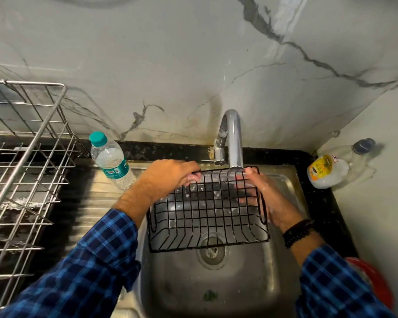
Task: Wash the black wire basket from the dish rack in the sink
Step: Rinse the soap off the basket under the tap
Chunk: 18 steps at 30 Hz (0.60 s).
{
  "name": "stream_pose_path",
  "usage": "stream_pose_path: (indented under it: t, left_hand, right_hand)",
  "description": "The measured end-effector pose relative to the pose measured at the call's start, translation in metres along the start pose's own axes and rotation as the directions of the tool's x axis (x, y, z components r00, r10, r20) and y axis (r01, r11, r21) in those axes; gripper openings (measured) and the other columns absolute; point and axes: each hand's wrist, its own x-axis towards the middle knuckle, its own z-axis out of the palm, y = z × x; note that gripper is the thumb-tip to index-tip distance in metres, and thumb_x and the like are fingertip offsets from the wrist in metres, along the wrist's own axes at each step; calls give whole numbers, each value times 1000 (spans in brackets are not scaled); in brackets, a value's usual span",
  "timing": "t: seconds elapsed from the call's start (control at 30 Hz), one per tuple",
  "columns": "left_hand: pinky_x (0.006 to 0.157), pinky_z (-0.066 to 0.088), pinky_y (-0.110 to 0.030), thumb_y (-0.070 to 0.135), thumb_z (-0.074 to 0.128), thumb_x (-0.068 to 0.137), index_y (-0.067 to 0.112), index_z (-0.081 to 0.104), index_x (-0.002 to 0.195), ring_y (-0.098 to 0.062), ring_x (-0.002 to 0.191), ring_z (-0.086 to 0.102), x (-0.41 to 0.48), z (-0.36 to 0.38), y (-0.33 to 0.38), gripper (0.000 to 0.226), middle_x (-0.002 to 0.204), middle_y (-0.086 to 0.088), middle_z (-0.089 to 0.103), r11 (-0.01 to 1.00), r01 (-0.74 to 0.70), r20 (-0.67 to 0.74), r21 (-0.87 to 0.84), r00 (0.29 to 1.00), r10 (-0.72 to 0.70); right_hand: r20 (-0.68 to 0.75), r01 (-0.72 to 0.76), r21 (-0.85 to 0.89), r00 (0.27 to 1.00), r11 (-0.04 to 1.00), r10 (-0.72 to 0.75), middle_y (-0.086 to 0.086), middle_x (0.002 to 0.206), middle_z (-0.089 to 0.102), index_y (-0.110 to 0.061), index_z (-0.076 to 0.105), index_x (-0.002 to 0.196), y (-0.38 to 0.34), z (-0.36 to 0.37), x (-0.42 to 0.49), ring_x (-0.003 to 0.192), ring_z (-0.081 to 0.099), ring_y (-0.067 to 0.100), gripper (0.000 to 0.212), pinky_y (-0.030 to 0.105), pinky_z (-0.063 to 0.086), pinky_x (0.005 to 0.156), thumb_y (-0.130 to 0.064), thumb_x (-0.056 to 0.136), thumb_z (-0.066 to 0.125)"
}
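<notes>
Over the sink, held in the air and tilted toward the person, with the far rim just under the spout of the tap: the black wire basket. Gripped at the far left corner by the left hand, with fingers curled close together over the rim wire. Gripped on the right side by the right hand, with the thumb on the top corner and the fingers laid against the side wires, seen through the mesh.

Seems to be wetted by water from the spout, with small films of water or foam in several cells of the mesh. Judged as the middle of the washing: already out of the dish rack at the left, already at the sink and under the tap. Impossible to tell if rubbed with soap; no sponge or brush to see. Probably left to do: turning to rinse the other sides, then shaking off the water.

Further out, just beside the left hand, standing on the drainboard: a water bottle with a green cap. At the right on the counter, lying on its side: a clear bottle with a yellow label.
</notes>
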Motion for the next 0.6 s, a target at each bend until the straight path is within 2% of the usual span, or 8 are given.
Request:
stream_pose_path:
  t: [0.1, 0.13, 0.2, 0.27, 0.37, 0.43, 0.53, 0.6]
  left_hand:
    - [75, 59, -43, 72, 15, 87, 20, 63, 116, -27, 86, 71, 8, -19, 0, 77, 97, -3, 74, 1000, -5, -93, -5, 996, 4]
    - [74, 58, -41, 72, 15, 88, 20, 65, 110, -24, 83, 71, 10, -25, 1, 76, 94, -1, 74, 1000, -2, -101, -6, 995, 1]
    - [70, 56, -37, 69, 18, 93, 25, 64, 87, -15, 71, 67, 10, -30, 1, 65, 79, 5, 71, 998, 19, -125, -65, 992, -27]
    - [60, 49, -31, 66, 25, 97, 29, 49, 64, -8, 53, 53, 8, -33, 3, 54, 58, 8, 55, 993, 38, -161, -111, 985, -56]
    - [52, 37, -24, 69, 35, 93, 29, 42, 56, -6, 45, 43, 7, -39, 5, 55, 49, 8, 44, 969, 62, -116, -238, 989, -92]
    - [51, 34, -23, 71, 39, 90, 24, 42, 54, -6, 44, 38, 6, -43, 7, 59, 49, 8, 40, 930, 109, -53, -351, 989, -136]
    - [51, 34, -24, 71, 40, 88, 20, 42, 55, -8, 45, 37, 2, -46, 6, 61, 48, 9, 37, 879, 220, -13, -424, 969, -248]
    - [53, 38, -26, 73, 38, 85, 17, 49, 57, -12, 48, 46, 0, -46, 4, 63, 50, 6, 45, 857, 288, -11, -427, 946, -324]
  right_hand:
    - [-63, 22, 30, 998, 999, -20, 6, 128, 68, -24, 62, 129, -10, 2, 9, 115, 67, 20, 61, 45, 53, 99, -69, 89, 51]
    - [-76, 16, 59, 997, 998, -12, 7, 132, 66, -24, 62, 130, -12, 1, 14, 117, 66, 20, 65, 47, 52, 101, -72, 87, 49]
    - [-89, 33, 35, 996, 999, -30, 7, 137, 61, -25, 61, 129, -15, 1, 19, 120, 64, 20, 55, 49, 51, 103, -64, 96, 42]
    - [-87, 55, -24, 995, 998, -57, 4, 139, 58, -30, 61, 127, -16, 1, 19, 122, 61, 18, 47, 50, 50, 103, -59, 101, 35]
    - [-79, 29, -44, 996, 999, -33, 0, 145, 56, -37, 57, 136, -10, 0, 15, 131, 54, 17, 65, 53, 41, 111, -76, 91, 32]
    - [-54, -21, -51, 998, 998, 18, -2, 144, 58, -38, 57, 138, 0, -6, 11, 133, 52, 19, 69, 55, 35, 115, -80, 89, 30]
    - [123, -185, 60, 976, 981, 177, 15, 127, 69, -22, 66, 129, 19, -13, 2, 117, 65, 35, 73, 56, 49, 99, -75, 94, 29]
    - [178, -261, 163, 956, 951, 232, 25, 121, 68, -10, 67, 124, 25, -12, -5, 102, 69, 39, 77, 47, 56, 85, -72, 95, 31]
